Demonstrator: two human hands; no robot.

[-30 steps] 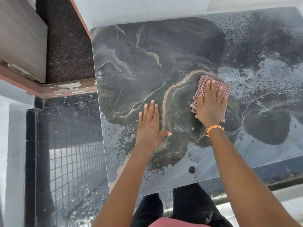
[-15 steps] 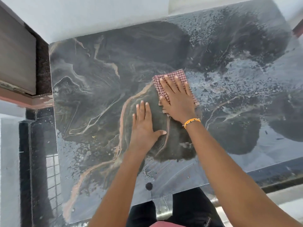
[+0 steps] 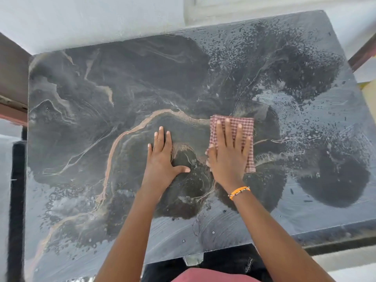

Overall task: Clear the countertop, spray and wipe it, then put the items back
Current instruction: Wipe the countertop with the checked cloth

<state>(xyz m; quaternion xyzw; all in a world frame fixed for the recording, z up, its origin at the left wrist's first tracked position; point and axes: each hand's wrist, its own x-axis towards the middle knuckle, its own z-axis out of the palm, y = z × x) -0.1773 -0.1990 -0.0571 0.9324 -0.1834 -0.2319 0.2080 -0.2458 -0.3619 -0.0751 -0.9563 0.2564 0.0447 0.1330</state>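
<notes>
- Near the middle of the dark marble countertop [image 3: 126,82], the right hand [image 3: 230,159] lies flat with fingers spread, pressing a folded red-checked cloth [image 3: 247,127] against the stone.
- Just beside it, the left hand [image 3: 162,157] rests palm-down and empty on the bare surface, fingers together and thumb out (apparently as a brace).
- The step in hand is the wipe: no items stand on the top, and it is already wet.
- Beads of spray and a streaky film cover the right and far-right parts, with more droplets along the near left edge; the far-left area looks duller and drier.
- The next move probably calls for carrying the cloth rightward into the beaded zone, keeping the palm flat so the whole fold drags evenly.
- Putting the items back is not yet begun.
</notes>
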